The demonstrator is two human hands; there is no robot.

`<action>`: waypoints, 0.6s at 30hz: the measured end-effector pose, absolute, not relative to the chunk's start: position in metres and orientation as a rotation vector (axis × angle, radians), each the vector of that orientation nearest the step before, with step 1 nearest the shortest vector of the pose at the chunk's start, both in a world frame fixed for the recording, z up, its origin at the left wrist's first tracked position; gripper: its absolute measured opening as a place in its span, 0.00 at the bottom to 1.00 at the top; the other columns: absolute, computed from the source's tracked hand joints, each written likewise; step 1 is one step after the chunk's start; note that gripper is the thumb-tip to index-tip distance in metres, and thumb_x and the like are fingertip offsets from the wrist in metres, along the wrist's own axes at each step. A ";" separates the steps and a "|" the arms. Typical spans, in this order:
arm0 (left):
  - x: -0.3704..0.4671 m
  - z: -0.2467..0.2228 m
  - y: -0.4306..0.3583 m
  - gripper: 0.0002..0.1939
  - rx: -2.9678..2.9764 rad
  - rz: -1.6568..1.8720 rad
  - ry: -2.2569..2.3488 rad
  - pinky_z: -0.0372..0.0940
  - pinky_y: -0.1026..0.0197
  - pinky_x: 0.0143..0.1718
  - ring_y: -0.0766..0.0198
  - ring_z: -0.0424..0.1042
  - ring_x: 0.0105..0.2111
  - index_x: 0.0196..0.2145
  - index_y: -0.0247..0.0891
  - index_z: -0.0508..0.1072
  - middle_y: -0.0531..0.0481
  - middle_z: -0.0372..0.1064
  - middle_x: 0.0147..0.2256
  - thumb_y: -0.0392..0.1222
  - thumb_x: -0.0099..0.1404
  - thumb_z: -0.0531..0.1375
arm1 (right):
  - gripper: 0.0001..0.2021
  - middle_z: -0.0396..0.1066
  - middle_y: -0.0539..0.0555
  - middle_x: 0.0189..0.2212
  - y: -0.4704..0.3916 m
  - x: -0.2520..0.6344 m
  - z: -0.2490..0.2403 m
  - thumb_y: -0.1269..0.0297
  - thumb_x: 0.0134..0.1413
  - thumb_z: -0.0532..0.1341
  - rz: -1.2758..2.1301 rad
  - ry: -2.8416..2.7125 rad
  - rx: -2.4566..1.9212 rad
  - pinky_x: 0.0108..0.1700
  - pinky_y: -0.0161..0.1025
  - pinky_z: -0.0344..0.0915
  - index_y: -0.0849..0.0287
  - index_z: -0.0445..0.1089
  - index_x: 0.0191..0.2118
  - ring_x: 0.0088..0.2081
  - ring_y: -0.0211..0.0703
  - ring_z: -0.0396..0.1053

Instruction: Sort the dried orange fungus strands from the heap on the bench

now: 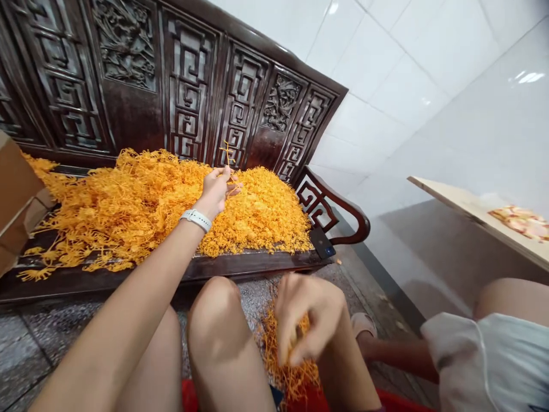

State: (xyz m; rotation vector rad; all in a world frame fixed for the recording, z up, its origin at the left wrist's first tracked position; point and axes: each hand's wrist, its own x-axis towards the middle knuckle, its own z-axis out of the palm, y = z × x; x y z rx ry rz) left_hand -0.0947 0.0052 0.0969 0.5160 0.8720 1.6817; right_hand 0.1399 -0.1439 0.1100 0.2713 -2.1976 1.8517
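Note:
My left hand (214, 190), with a white watch band (196, 218) at the wrist, pinches a thin orange branched stem (227, 153) upright between thumb and fingers. Beneath it, a tangled heap of orange branched pieces (141, 200) covers the bench seat, with smaller orange pieces (268, 212) massed on its right. Closer to me, my right hand (315, 309) is closed, its fingers curled down and slightly blurred. What lies inside them, if anything, I cannot make out. Below this hand is a pile of thin orange stems (274, 349) on the floor.
The dark carved wooden bench (132, 111) stands against a tiled wall. A black phone (321, 243) lies at its right end, and a cardboard box (17, 200) at its left. Another person's leg (403, 357) and a wooden board (480, 209) with small pieces are at right.

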 end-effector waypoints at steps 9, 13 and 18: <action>-0.087 0.091 0.010 0.07 0.276 1.753 0.728 0.75 0.64 0.38 0.68 0.78 0.29 0.38 0.40 0.66 0.53 0.70 0.30 0.39 0.77 0.56 | 0.06 0.72 0.50 0.27 -0.079 0.090 0.117 0.71 0.64 0.56 1.848 -0.636 -0.391 0.26 0.29 0.68 0.59 0.70 0.38 0.25 0.33 0.66; -0.078 0.087 0.009 0.08 0.333 1.730 0.740 0.74 0.64 0.35 0.69 0.77 0.27 0.38 0.41 0.62 0.54 0.69 0.31 0.40 0.79 0.52 | 0.02 0.57 0.42 0.22 -0.083 0.071 0.101 0.72 0.61 0.59 1.830 -0.551 -0.591 0.23 0.27 0.58 0.59 0.66 0.36 0.21 0.29 0.55; -0.066 0.089 0.004 0.10 0.451 1.724 0.782 0.71 0.65 0.31 0.69 0.75 0.24 0.38 0.41 0.61 0.55 0.67 0.29 0.43 0.80 0.50 | 0.15 0.66 0.46 0.33 -0.060 0.082 0.087 0.64 0.53 0.71 0.987 -1.166 -0.903 0.28 0.31 0.61 0.55 0.70 0.44 0.28 0.32 0.63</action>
